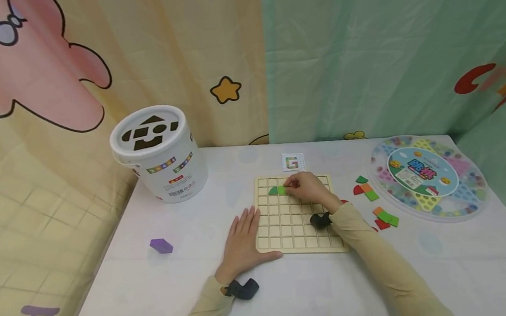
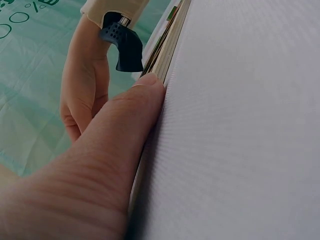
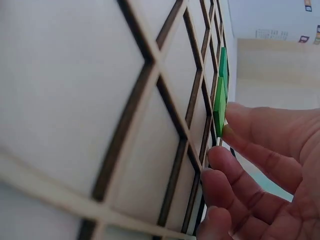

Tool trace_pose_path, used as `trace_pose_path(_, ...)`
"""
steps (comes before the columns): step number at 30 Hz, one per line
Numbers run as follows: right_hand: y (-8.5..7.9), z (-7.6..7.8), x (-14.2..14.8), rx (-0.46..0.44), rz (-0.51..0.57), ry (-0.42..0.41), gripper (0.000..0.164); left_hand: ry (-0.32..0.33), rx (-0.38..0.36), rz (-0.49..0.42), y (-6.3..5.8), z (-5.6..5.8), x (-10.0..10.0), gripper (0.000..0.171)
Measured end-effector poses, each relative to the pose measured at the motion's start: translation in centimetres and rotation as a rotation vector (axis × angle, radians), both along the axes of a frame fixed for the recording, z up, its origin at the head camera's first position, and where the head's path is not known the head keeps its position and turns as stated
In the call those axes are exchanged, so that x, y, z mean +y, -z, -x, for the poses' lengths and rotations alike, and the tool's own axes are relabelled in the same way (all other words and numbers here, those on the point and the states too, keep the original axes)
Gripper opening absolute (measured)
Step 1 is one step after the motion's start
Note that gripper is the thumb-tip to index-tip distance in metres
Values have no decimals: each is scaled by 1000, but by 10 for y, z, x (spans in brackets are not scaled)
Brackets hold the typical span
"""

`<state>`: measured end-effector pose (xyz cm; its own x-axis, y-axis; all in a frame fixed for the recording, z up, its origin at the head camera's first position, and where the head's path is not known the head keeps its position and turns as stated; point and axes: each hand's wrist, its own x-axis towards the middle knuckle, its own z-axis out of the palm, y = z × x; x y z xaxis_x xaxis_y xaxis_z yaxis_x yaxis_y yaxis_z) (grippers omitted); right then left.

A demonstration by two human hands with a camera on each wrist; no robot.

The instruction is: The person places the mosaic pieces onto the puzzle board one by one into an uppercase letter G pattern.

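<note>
Head view showed the right hand (image 1: pixel 306 187) pinching a bright-green square tile (image 1: pixel 281 190) on a pale wooden grid board (image 1: pixel 285 219), whose edge the straight-fingered left hand (image 1: pixel 243 243) touched.

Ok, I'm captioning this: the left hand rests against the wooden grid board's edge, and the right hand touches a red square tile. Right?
Not quite: the square tile the right hand touches is green, not red, as the right wrist view shows; the rest holds.

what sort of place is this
Likely a children's play corner, or a space dressed as one: cartoon-printed curtains hang behind the white table, which bears a gridded board and a white shape-sorter bucket.
</note>
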<state>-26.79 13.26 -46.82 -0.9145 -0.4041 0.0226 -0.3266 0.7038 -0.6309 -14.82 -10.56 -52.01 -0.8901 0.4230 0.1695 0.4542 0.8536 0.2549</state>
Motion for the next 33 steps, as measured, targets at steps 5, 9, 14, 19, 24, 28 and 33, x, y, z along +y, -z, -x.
trace_pose_path(5, 0, -6, 9, 22, 51, -21, 24, 0, -2, 4, 0, 0, 1, 118)
trace_pose_path(9, -3, -13, 20, 74, 91, 22, 20, 3, -4, -9, -1, -1, 1, 118)
trace_pose_path(14, -9, -21, 41, 130, 98, 109, 18, -4, -7, -4, -1, -1, 1, 118)
trace_pose_path(19, -17, -30, 70, 167, 91, 191, 21, -8, -13, 7, -1, 0, 1, 117)
trace_pose_path(24, -22, -41, 99, 186, 73, 271, 25, -10, -26, 15, -2, 0, 1, 117)
trace_pose_path(28, -23, -48, 119, 150, 58, 355, 26, -15, -40, 19, -3, 0, 1, 117)
trace_pose_path(33, -26, -56, 139, 104, -63, 439, 28, -18, -41, 28, -2, 0, 1, 117)
